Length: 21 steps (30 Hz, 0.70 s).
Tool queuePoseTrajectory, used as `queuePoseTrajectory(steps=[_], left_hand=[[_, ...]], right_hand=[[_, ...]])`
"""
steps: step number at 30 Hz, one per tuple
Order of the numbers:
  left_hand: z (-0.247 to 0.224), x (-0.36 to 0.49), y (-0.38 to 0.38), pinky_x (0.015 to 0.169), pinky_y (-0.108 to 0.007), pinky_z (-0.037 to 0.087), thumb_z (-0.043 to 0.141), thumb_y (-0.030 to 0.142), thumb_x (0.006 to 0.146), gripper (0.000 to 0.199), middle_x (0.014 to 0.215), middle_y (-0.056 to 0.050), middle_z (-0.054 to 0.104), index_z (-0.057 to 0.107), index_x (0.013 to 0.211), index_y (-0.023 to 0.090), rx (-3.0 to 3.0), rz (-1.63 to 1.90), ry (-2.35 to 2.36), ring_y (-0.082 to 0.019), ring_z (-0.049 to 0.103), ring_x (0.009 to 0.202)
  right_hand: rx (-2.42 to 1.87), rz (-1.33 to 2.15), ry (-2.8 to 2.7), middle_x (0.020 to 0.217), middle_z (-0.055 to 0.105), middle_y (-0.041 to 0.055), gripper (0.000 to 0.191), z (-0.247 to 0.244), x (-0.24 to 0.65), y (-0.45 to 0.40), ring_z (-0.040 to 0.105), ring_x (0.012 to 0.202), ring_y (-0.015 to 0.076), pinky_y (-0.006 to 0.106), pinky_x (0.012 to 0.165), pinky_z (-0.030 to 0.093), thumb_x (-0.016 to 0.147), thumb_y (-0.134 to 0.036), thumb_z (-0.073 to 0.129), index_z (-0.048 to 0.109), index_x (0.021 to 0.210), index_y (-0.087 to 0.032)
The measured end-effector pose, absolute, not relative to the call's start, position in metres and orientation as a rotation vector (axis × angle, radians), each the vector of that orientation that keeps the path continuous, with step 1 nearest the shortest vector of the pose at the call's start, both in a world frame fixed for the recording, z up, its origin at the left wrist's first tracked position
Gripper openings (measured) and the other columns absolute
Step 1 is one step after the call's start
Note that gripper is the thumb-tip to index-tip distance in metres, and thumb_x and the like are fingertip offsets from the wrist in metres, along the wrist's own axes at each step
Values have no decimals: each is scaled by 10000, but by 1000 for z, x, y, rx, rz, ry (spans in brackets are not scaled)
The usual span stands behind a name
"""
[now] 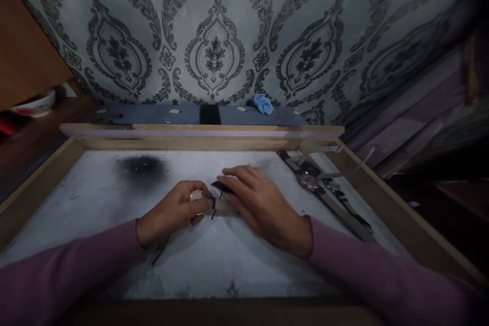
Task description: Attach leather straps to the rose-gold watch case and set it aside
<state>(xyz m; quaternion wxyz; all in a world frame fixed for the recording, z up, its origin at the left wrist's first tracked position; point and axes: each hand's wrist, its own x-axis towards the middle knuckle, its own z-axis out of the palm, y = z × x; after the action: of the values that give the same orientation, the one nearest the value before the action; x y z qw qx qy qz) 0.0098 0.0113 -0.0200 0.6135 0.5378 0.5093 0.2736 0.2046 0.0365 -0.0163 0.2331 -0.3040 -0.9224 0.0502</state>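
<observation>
My left hand (181, 208) is closed around a wristwatch with a round, gold-rimmed case (197, 196). A pale strap (220, 204) runs from the case toward my right hand (263, 204), and its far end is hidden under those fingers. A flat black piece (220, 187) shows at the fingertips of my right hand; I cannot make out what it is. The right fingers lie close together over the strap, with the thumb hidden. A thin dark stick-like thing (214, 213) crosses beside the strap. Another thin dark piece (160, 252) lies below my left wrist.
A wooden-rimmed tray (198, 143) with a pale bottom surrounds my hands. On its right side lie a brown-strapped watch (308, 181) and a second dark watch (333, 187). A blue cloth (263, 104) rests behind the rim. At far left stands a bowl (36, 104).
</observation>
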Motion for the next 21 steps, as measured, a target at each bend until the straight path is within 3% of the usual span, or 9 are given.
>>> queuePoseTrajectory(steps=[4,9,21], left_hand=[[-19,10,10,469,-225,229,577,294,719,133,466,91,424,526,734,172,1224,655,1156,-75,335,445],[-18,9,10,469,-223,238,568,308,719,143,463,90,435,527,745,173,1215,649,1161,-77,341,439],[-21,8,10,473,-229,242,577,301,702,135,461,90,430,514,721,183,1191,666,1151,-80,355,440]], right_hand=[[-729,343,-2561,948,654,115,186,-19,204,28,596,867,231,378,759,490,930,-205,507,553,1095,-134],[-756,710,-2431,936,638,65,180,-27,203,27,603,809,160,276,689,487,928,-126,468,533,1089,-176],[-670,849,-2242,855,611,42,209,-31,200,29,573,754,150,268,659,472,910,-105,503,600,1078,-181]])
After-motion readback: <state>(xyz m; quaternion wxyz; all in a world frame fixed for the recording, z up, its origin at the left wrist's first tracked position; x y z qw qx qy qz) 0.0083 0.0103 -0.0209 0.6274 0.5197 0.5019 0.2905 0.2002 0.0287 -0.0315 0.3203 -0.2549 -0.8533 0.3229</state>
